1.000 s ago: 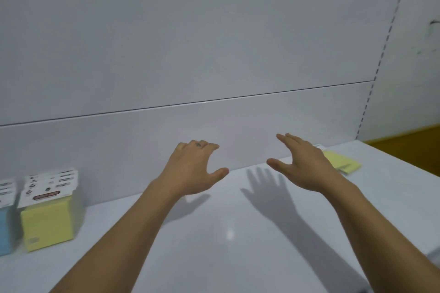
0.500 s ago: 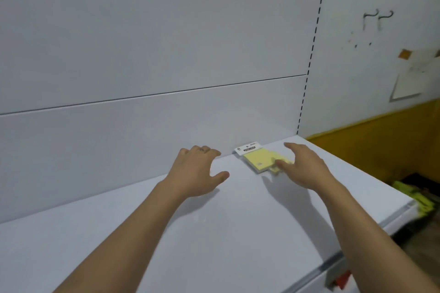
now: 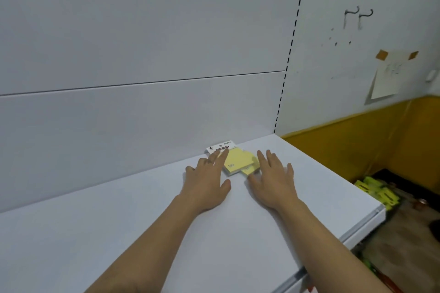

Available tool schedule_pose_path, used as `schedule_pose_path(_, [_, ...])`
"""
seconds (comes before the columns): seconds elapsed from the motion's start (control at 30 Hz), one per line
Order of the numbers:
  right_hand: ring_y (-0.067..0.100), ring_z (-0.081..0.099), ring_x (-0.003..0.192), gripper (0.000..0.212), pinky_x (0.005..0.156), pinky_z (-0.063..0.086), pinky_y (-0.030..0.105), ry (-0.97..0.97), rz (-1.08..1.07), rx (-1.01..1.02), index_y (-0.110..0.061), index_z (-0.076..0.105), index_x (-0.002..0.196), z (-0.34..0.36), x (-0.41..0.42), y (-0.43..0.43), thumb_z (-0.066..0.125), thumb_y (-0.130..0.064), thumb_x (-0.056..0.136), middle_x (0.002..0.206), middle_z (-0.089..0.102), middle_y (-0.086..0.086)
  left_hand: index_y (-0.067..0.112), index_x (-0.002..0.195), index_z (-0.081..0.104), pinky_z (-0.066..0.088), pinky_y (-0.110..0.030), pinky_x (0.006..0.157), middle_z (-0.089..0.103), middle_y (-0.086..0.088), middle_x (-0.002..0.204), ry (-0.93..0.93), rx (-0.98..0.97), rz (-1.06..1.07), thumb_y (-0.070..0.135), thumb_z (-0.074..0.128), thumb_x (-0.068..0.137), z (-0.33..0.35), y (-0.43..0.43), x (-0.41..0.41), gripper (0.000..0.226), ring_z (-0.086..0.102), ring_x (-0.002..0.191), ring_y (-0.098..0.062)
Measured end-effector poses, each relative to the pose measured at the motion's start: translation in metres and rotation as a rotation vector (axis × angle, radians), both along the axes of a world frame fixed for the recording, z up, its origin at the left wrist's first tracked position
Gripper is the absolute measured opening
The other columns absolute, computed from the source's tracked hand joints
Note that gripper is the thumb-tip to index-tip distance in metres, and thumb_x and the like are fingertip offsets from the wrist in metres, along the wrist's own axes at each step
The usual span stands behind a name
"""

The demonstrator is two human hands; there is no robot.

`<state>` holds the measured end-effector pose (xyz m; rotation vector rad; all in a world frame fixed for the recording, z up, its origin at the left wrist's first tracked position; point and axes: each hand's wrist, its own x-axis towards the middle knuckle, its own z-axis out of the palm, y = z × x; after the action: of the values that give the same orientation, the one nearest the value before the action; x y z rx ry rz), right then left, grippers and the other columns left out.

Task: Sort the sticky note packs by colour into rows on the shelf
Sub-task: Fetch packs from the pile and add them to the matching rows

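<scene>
Pickup seems the step: left hand (image 3: 206,185) and right hand (image 3: 273,182), flat with fingers spread and holding nothing, flank the yellow packs (image 3: 238,161) and must next close round them.

left forearm (image 3: 154,240) and right forearm (image 3: 333,240) are both bare right down to the frame edge. left hand (image 3: 207,185) and right hand (image 3: 273,181) bare too. worn: one small dark ring (image 3: 209,162) on a middle finger of the left hand. it's blurred, can't make out its detail or material.
</scene>
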<state>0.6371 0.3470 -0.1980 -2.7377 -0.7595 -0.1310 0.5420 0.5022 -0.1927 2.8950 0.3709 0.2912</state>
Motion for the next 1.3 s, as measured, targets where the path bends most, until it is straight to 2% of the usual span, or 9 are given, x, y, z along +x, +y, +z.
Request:
schedule_pose_path(0.13, [0.01,-0.002,0.148,0.068,0.119,-0.005,0.045,-0.066,0.127,-0.003,-0.018,0.004,0.154,-0.002,0.001,0.002,0.031,-0.041,0.097,0.162,0.005,-0.002,0.041,0.149,0.001,0.022,-0.05,0.108,0.002,0.016,0.16,-0.031,0.019,-0.106,0.034,0.036,0.094,-0.011,0.001,0.004,0.066,0.023,0.139,-0.015])
schedule_pose_path(0.37, [0.014,0.02,0.143,0.068,0.12,0.004,0.044,0.005,0.146,0.035,-0.018,0.01,0.153,-0.006,0.002,0.001,0.036,-0.039,0.094,0.154,0.029,-0.001,0.035,0.141,0.035,0.021,-0.046,0.112,0.025,0.011,0.155,-0.046,0.005,-0.099,0.044,0.037,0.095,-0.019,0.004,0.002,0.047,0.032,0.136,-0.017])
schedule_pose_path(0.5, [0.016,0.03,0.137,0.054,0.116,0.015,0.039,-0.007,0.119,0.081,-0.015,0.032,0.147,-0.002,0.004,0.001,0.027,-0.034,0.096,0.148,0.039,0.001,0.029,0.117,0.053,0.039,-0.034,0.089,0.052,0.009,0.128,-0.149,0.037,-0.054,0.049,0.042,0.09,-0.018,0.006,0.002,0.036,0.051,0.106,-0.02])
schedule_pose_path(0.63, [0.019,0.044,0.118,0.036,0.099,0.03,0.034,-0.067,0.039,0.149,-0.018,0.063,0.116,-0.001,0.0,0.0,0.037,-0.034,0.096,0.127,0.054,0.001,0.023,0.104,0.054,0.042,-0.034,0.082,0.055,0.007,0.113,-0.161,-0.009,-0.032,0.047,0.047,0.088,-0.011,0.0,-0.006,0.03,0.055,0.093,-0.022])
schedule_pose_path(0.93, [0.022,0.05,0.105,0.038,0.088,0.03,0.034,-0.13,-0.152,0.112,-0.018,0.058,0.093,0.0,-0.007,-0.005,0.047,-0.054,0.087,0.114,0.054,0.002,0.022,0.066,0.037,0.04,-0.034,0.069,0.043,0.006,0.084,-0.118,-0.108,0.171,0.05,0.05,0.088,0.003,0.001,-0.037,0.038,0.052,0.073,-0.022])
schedule_pose_path(1.03, [0.023,0.053,0.097,0.037,0.087,0.033,0.034,-0.14,-0.159,0.153,-0.016,0.057,0.084,0.001,-0.009,-0.005,0.053,-0.053,0.084,0.111,0.055,0.001,0.022,0.071,0.041,0.038,-0.033,0.071,0.041,0.006,0.087,-0.145,-0.136,0.225,0.05,0.055,0.088,0.001,0.005,-0.05,0.035,0.051,0.071,-0.021])
schedule_pose_path(1.1, [0.022,0.054,0.094,0.039,0.086,0.033,0.033,-0.144,-0.168,0.163,-0.017,0.057,0.083,0.002,-0.011,-0.006,0.056,-0.055,0.081,0.111,0.055,0.001,0.022,0.087,0.05,0.041,-0.036,0.083,0.048,0.004,0.102,-0.145,-0.133,0.248,0.05,0.054,0.088,-0.002,0.006,-0.057,0.028,0.051,0.076,-0.02])
schedule_pose_path(1.2, [0.023,0.052,0.112,0.055,0.093,0.031,0.036,-0.13,-0.169,0.122,-0.022,0.058,0.112,0.002,-0.015,-0.006,0.049,-0.066,0.082,0.129,0.051,0.004,0.034,0.13,0.044,0.036,-0.038,0.097,0.041,0.0,0.135,-0.12,-0.066,0.268,0.056,0.045,0.09,-0.01,0.01,-0.06,0.046,0.053,0.109,-0.021])
schedule_pose_path(1.3, [0.026,0.038,0.13,0.066,0.101,0.028,0.041,-0.1,-0.123,-0.024,-0.034,0.043,0.139,0.002,-0.016,-0.004,0.033,-0.072,0.086,0.145,0.043,0.006,0.041,0.138,0.039,0.026,-0.043,0.108,0.035,-0.003,0.148,-0.055,-0.03,0.23,0.06,0.034,0.092,-0.015,0.013,-0.06,0.049,0.038,0.133,-0.019])
